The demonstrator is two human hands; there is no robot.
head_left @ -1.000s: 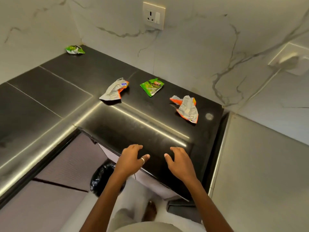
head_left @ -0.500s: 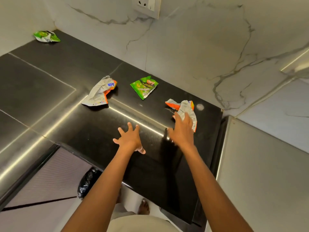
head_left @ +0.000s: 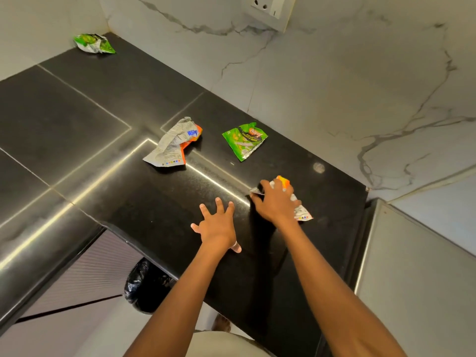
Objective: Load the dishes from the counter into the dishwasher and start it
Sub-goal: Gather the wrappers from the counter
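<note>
Indoor light, moderately bright and even. The glossy black stone table [head_left: 154, 228] carries long white glare streaks along its front edge and seams, plus a small round pale reflection [head_left: 319, 167] near the white grey-veined marble wall [head_left: 334, 86]. A dense shadow lies left of the right grip [head_left: 277, 202], so the source is above and to the right. The crumpled silver-and-orange foil wrapper [head_left: 301, 213] is slightly soft. Straight lines bow toward the edges. The lower left corner is dim.

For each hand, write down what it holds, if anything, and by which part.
The right hand grips the crumpled silver-and-orange wrapper around its middle; both ends stick out. The left hand holds nothing, its fingers spread over the counter.
</note>
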